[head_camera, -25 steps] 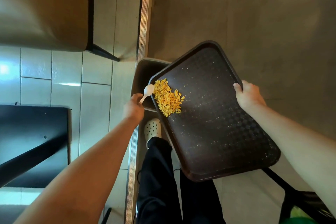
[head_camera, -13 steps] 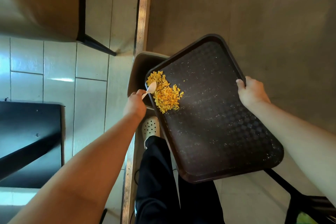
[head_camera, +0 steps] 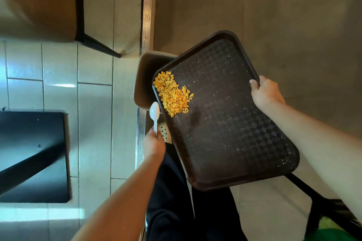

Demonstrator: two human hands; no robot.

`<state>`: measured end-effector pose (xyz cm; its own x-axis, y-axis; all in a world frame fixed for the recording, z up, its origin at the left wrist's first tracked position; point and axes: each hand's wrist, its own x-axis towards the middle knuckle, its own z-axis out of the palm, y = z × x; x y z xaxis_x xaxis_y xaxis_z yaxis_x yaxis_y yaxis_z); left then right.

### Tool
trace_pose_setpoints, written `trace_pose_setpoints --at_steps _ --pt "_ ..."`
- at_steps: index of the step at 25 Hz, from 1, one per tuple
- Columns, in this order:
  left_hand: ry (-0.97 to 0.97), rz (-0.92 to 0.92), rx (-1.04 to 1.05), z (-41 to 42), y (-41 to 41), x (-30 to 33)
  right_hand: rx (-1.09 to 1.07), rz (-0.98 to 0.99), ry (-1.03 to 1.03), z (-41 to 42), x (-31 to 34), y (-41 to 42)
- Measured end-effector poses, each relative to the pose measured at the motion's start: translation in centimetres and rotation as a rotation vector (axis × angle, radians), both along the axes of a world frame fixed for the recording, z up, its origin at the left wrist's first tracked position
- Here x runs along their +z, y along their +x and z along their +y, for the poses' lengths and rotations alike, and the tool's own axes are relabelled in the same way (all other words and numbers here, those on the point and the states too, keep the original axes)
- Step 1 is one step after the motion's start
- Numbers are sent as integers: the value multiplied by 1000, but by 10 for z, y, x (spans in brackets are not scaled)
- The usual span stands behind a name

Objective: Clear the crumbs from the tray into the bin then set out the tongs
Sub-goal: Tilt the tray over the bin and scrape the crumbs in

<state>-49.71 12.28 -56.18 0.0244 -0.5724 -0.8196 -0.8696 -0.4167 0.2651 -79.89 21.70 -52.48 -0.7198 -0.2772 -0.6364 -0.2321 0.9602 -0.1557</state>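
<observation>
Nearest the camera, the left hand (head_camera: 154,144) is clamping the handle of a white plastic spoon (head_camera: 154,112), whose bowl is hanging just off the tray's left rim, clear of the crumbs. Further out, the right hand (head_camera: 264,92) is gripping the far long edge of the brown tray (head_camera: 235,133), tilting it over the bin (head_camera: 146,76). The yellow crumbs (head_camera: 172,94) are still sitting heaped in the tray's lower corner above the bin, so the clearing looks unfinished; fine specks remain too, and no tongs are showing. Half a second ago the spoon was touching the pile; now it is pulling back toward the body
</observation>
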Motion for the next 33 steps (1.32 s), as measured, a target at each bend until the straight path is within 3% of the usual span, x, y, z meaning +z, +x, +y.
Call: trace_pose_setpoints --at_steps 5,15,21,28,33 --pt "187 26 -100 29 -2 0 -18 -10 2 0 -1 3" --pt "226 -84 -313 16 -11 -9 -115 -100 41 -7 3 -2" --pt "243 -104 -330 14 -9 -17 -83 -156 -108 -29 -1 -15" --pt "251 -96 -331 11 -10 -18 70 -144 -43 -71 -8 -30" --pt "267 -82 -334 8 -9 -17 117 -112 -111 -89 -9 -29"
